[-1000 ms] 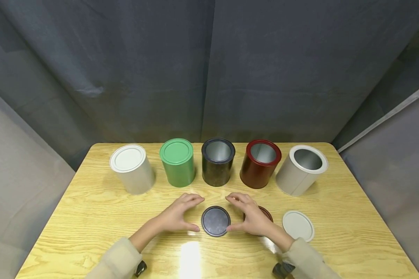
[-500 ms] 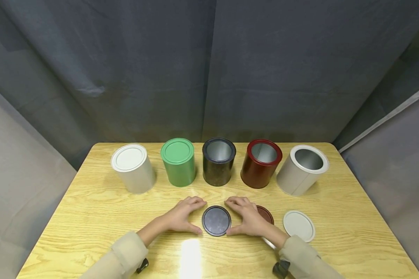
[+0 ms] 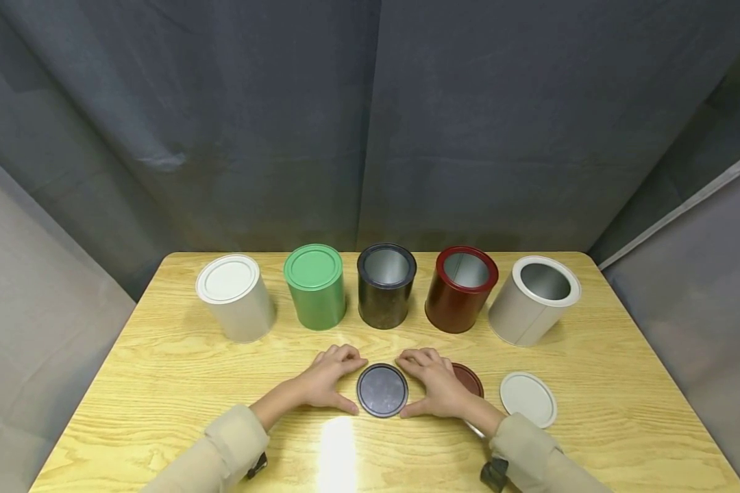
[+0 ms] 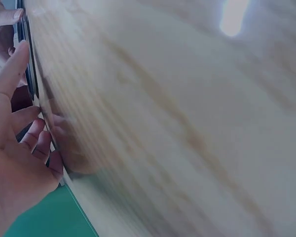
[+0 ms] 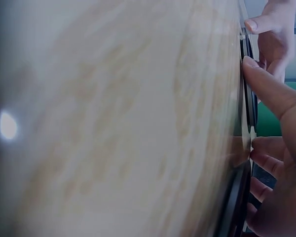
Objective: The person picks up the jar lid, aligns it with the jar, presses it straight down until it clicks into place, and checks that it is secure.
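A round black lid (image 3: 382,391) lies flat on the wooden table between the two hands. At its left edge is my left hand (image 3: 325,381), thumb and fingers spread apart in a C shape with the fingertips close to the rim. My right hand (image 3: 439,389) mirrors it on the other side, thumb tip right at the lid's lower right rim. In the left wrist view the lid (image 4: 31,64) shows edge-on beside the left thumb. The right wrist view has the lid (image 5: 248,94) edge-on near the right thumb. A dark red lid (image 3: 469,381) is partly hidden behind the right hand.
Across the back stand a lidded white can (image 3: 237,308), a lidded green can (image 3: 319,301), and uncovered black (image 3: 384,305), dark red (image 3: 456,308) and white cans (image 3: 521,318). A white lid (image 3: 528,399) lies at the right. Grey curtains (image 3: 271,137) surround the table.
Both hands have come in slightly toward the black lid, the left hand moving right most visibly. The lids and cans have kept their places.
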